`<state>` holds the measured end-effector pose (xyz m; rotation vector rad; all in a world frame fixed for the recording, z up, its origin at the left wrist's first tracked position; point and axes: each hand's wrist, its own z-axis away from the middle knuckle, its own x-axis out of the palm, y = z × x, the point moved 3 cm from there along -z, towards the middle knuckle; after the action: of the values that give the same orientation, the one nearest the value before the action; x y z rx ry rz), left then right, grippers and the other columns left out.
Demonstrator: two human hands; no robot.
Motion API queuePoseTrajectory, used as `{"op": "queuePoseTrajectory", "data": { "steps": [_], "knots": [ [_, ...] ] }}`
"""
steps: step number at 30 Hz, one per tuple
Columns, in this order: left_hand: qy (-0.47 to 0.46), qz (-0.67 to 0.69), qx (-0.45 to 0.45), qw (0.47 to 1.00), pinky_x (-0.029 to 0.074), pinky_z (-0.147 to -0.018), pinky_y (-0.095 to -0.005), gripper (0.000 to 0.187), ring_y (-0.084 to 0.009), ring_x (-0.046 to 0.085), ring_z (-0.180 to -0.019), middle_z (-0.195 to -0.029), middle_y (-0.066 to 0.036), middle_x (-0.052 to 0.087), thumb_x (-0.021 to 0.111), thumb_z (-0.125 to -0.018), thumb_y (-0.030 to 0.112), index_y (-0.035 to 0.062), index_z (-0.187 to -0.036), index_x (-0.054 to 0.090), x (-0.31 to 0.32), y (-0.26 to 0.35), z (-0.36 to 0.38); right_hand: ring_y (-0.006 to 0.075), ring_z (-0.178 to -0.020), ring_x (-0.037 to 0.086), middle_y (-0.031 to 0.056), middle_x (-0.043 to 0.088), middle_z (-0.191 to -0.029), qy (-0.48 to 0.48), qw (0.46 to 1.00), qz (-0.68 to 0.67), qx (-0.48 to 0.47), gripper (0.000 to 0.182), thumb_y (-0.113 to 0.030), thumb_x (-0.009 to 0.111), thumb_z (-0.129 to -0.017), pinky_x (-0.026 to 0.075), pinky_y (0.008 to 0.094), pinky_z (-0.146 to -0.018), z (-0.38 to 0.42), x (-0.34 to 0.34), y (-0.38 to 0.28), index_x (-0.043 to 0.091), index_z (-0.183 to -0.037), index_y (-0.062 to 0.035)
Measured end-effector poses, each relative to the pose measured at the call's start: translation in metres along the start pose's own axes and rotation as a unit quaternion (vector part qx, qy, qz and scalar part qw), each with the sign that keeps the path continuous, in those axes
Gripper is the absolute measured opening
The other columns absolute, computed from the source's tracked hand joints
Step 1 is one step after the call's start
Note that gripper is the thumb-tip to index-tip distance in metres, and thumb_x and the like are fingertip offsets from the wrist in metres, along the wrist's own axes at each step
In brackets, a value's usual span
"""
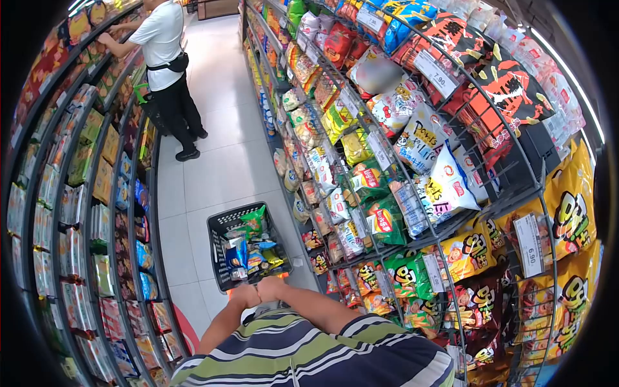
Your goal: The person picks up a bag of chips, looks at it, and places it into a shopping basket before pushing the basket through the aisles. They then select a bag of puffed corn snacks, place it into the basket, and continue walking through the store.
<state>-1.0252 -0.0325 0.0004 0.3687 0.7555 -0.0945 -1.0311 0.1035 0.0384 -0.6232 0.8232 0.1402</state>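
While the aisle runs away between two long walls of stock, the biggest thing on view is the right-hand wire rack (412, 161), packed top to bottom with snack bags: red and black ones high up, white ones in the middle, yellow ones toward the near end. Opposite it stands the left-hand shelving (77, 213), its rows filled with smaller boxed and wrapped goods. Between them lies the pale tiled floor (206, 174).

Farther up the aisle a co-worker (169, 71) in a white shirt and dark trousers stands facing the left shelves, one hand raised to the goods there — well apart from the person wearing the camera.

Closer in, the wearer's striped shirt (309, 355) fills the bottom of the view. Just ahead of it, on the floor beside the foot of the right rack, sits a dark shopping basket (219, 251) — loaded with green, blue and yellow packets (255, 248).

Both forearms reach forward to the basket's near edge. The left hand (244, 295) and right hand (273, 289) sit side by side, touching, each curled closed into a fist at that near edge; what they clasp is hidden beneath them, so I cannot tell what it is.
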Motion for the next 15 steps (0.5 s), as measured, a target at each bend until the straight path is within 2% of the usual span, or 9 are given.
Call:
{"op": "queuePoseTrajectory", "data": {
  "steps": [2, 4, 7, 9, 12, 15],
  "knots": [
    [0.014, -0.002, 0.012, 1.000, 0.056, -0.091, -0.0477, 0.042, -0.0413, 0.070, -0.104, -0.110, -0.026, 0.073, 0.058, -0.082, 0.035, 0.0029, -0.100, 0.077, 0.003, -0.004, -0.005, 0.0381, -0.094, 0.074, 0.0213, 0.076, -0.100, -0.001, 1.000, -0.002, 0.003, 0.030, -0.028, 0.062, -0.083, 0.058, 0.0497, -0.081, 0.004, -0.007, 0.000, 0.079, -0.092, -0.0052],
    [0.010, -0.012, 0.004, 1.000, 0.056, -0.091, -0.0480, 0.044, -0.0413, 0.070, -0.104, -0.110, -0.026, 0.072, 0.058, -0.082, 0.037, 0.0029, -0.101, 0.077, -0.003, -0.001, -0.005, 0.0372, -0.097, 0.074, 0.0214, 0.076, -0.103, 0.000, 1.000, 0.005, 0.015, 0.030, -0.027, 0.062, -0.084, 0.058, 0.0494, -0.083, 0.000, -0.004, 0.004, 0.079, -0.092, -0.0046],
    [0.005, -0.020, -0.001, 1.000, 0.056, -0.091, -0.0478, 0.048, -0.0413, 0.070, -0.105, -0.109, -0.025, 0.073, 0.061, -0.081, 0.044, 0.0037, -0.102, 0.078, -0.009, 0.004, 0.000, 0.0386, -0.091, 0.074, 0.0217, 0.076, -0.097, -0.002, 1.000, 0.020, -0.014, 0.029, -0.026, 0.062, -0.082, 0.058, 0.0497, -0.079, -0.008, 0.003, 0.011, 0.078, -0.091, -0.0037],
    [-0.002, -0.034, -0.003, 0.999, 0.056, -0.091, -0.0471, 0.050, -0.0402, 0.070, -0.105, -0.109, -0.024, 0.073, 0.062, -0.080, 0.048, 0.0054, -0.102, 0.078, -0.013, 0.006, 0.000, 0.0377, -0.093, 0.074, 0.0214, 0.076, -0.099, 0.000, 1.000, 0.013, -0.006, 0.026, -0.025, 0.064, -0.082, 0.058, 0.0493, -0.081, -0.007, 0.001, 0.010, 0.079, -0.088, -0.0050],
    [-0.011, -0.015, -0.036, 0.999, 0.057, -0.091, -0.0451, 0.038, -0.0379, 0.072, -0.102, -0.107, -0.024, 0.074, 0.063, -0.078, 0.032, 0.0055, -0.100, 0.080, -0.024, 0.017, 0.010, 0.0372, -0.093, 0.074, 0.0211, 0.076, -0.098, 0.017, 1.000, 0.011, -0.009, 0.026, -0.025, 0.064, -0.080, 0.058, 0.0493, -0.081, -0.005, -0.002, 0.011, 0.079, -0.088, -0.0052],
    [-0.004, -0.014, -0.047, 0.999, 0.058, -0.089, -0.0446, 0.038, -0.0375, 0.073, -0.098, -0.104, -0.024, 0.075, 0.064, -0.077, 0.033, 0.0051, -0.099, 0.080, -0.029, 0.020, 0.011, 0.0369, -0.091, 0.074, 0.0207, 0.076, -0.097, 0.022, 1.000, 0.013, -0.018, 0.025, -0.025, 0.065, -0.079, 0.059, 0.0490, -0.080, -0.003, -0.006, 0.012, 0.079, -0.087, -0.0055]
  ]
}}
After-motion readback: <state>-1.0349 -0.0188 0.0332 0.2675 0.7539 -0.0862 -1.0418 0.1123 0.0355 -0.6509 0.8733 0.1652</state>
